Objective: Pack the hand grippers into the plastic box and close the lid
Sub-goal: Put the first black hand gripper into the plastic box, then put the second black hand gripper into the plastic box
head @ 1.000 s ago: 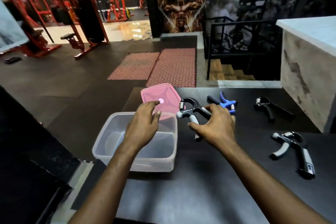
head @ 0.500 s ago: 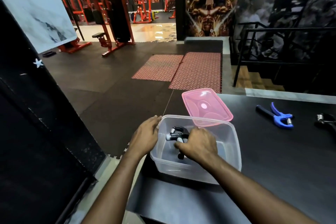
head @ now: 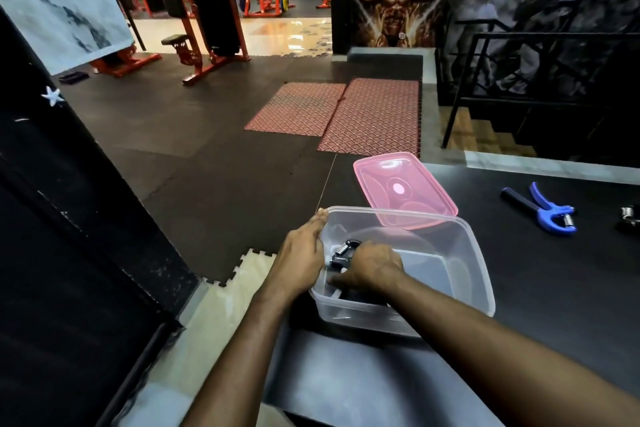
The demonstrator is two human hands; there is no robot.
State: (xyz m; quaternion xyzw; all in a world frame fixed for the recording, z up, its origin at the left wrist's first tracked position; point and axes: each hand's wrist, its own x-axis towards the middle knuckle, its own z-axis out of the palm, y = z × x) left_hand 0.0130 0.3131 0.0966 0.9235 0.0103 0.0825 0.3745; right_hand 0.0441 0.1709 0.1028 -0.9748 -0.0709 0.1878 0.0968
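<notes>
A clear plastic box (head: 464, 253) stands open on the black table's left end. My right hand (head: 372, 269) is down inside it, closed on a black hand gripper (head: 343, 253) whose spring end shows above my fingers. My left hand (head: 301, 262) grips the box's left wall from outside. The pink lid (head: 403, 189) lies just behind the box, partly under its far rim. A blue and black hand gripper (head: 543, 210) lies on the table to the right. Another black gripper (head: 628, 218) is cut off by the right edge.
The black table (head: 554, 288) ends just left of the box, with foam floor tiles (head: 221, 308) below. A dark panel (head: 69, 253) stands at the left. Red gym machines (head: 204, 10) and red mats (head: 346, 114) lie beyond, and a railed stairwell (head: 502, 97) at the right.
My right hand carried the black gripper from the table into the box and has lowered it to the bottom. My left hand moved from over the box to its left wall.
</notes>
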